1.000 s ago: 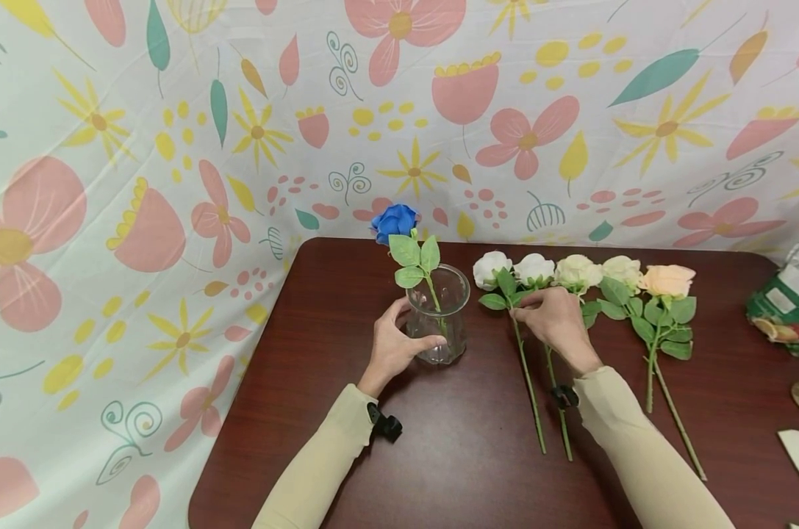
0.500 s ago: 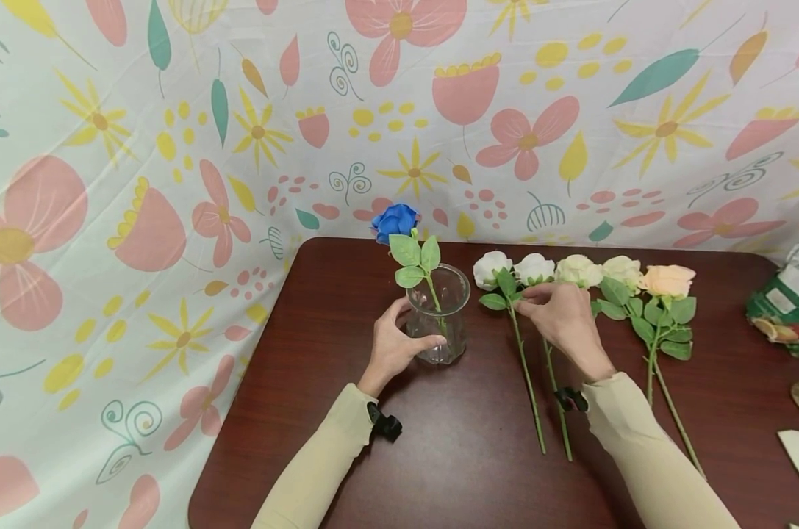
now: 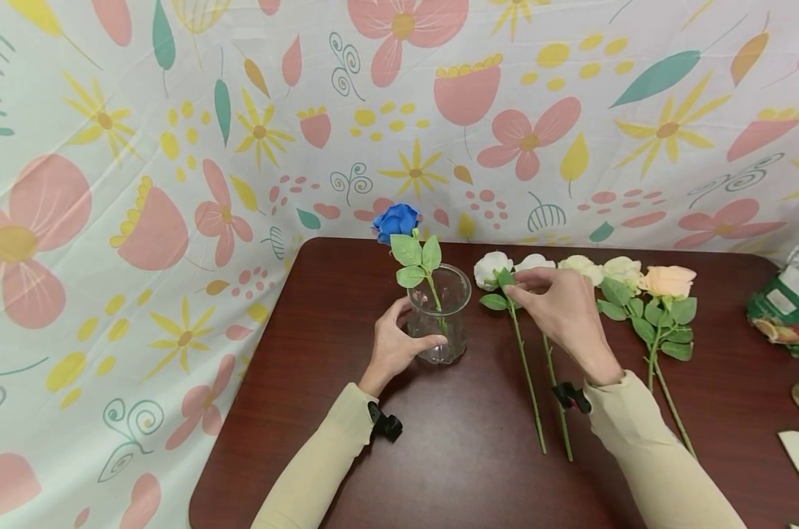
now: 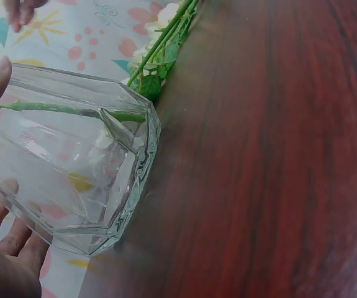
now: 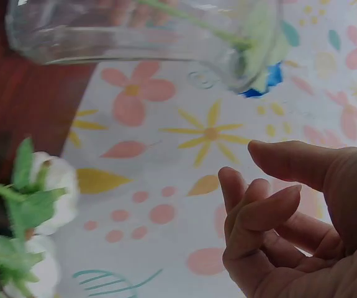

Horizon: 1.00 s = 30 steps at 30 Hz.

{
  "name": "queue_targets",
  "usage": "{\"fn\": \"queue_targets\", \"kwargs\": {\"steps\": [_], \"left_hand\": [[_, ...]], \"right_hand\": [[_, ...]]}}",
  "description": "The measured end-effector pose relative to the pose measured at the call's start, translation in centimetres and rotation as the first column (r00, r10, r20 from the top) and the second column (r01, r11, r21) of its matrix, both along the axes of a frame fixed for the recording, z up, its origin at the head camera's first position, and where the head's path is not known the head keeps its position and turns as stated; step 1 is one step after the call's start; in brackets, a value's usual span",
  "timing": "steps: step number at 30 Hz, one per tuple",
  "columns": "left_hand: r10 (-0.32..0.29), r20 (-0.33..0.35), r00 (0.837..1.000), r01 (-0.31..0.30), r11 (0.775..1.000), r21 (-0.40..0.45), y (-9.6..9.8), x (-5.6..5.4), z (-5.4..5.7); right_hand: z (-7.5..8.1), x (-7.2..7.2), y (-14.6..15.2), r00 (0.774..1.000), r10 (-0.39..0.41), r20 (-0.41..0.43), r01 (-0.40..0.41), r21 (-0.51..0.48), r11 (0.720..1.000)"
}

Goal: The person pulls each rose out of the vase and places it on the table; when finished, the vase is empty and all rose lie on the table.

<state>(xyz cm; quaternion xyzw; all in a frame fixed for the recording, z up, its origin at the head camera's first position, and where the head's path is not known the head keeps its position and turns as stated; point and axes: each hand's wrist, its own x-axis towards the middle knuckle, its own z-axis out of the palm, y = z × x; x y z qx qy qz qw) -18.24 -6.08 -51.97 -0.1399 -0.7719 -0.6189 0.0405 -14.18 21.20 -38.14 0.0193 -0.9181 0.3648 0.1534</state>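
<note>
My left hand (image 3: 395,342) grips the side of a clear glass vase (image 3: 453,344) that stands on the table. One blue rose (image 3: 398,223) leans in it, its stem seen through the glass (image 4: 72,186) in the left wrist view. My right hand (image 3: 567,312) hovers over the row of roses to the right, its fingertips overlapping the leaves of the leftmost white rose (image 3: 490,269). In the right wrist view the thumb stands apart from loosely bent fingers (image 5: 265,214), with nothing between them. A second white rose (image 3: 534,262) is partly hidden by this hand.
Two cream roses (image 3: 621,273) and a peach rose (image 3: 667,281) lie further right on the dark red-brown table (image 3: 425,470). A green and white bag (image 3: 786,301) stands at the right edge. A flower-patterned cloth (image 3: 399,110) hangs behind and to the left.
My right hand has lifted slightly off the leaves of the white rose, covering more of the second white one. The left hand and vase have stayed put.
</note>
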Motion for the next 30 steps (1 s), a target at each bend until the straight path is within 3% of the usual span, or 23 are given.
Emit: {"fn": "queue_targets", "kwargs": {"steps": [7, 14, 21, 30], "left_hand": [[-0.004, -0.009, 1.000, 0.004, 1.000, 0.000, -0.1, 0.0, -0.1], [-0.009, -0.011, 1.000, 0.009, 1.000, -0.006, -0.1, 0.1, 0.0], [-0.010, 0.001, 1.000, 0.010, 1.000, -0.017, -0.2, 0.1, 0.0], [-0.016, 0.033, 0.999, 0.017, 1.000, -0.017, -0.3, 0.2, 0.0]], "right_hand": [[2.3, 0.5, -2.4, 0.997, 0.063, -0.049, -0.064, -0.020, 0.998], [3.0, -0.4, -4.6, 0.986, 0.149, -0.075, -0.149, -0.005, 0.989], [3.6, -1.7, -6.6, 0.979, 0.204, 0.001, -0.204, 0.004, 0.979], [3.3, -3.8, -9.2, 0.965, 0.260, 0.041, -0.263, 0.138, 0.955]]}}
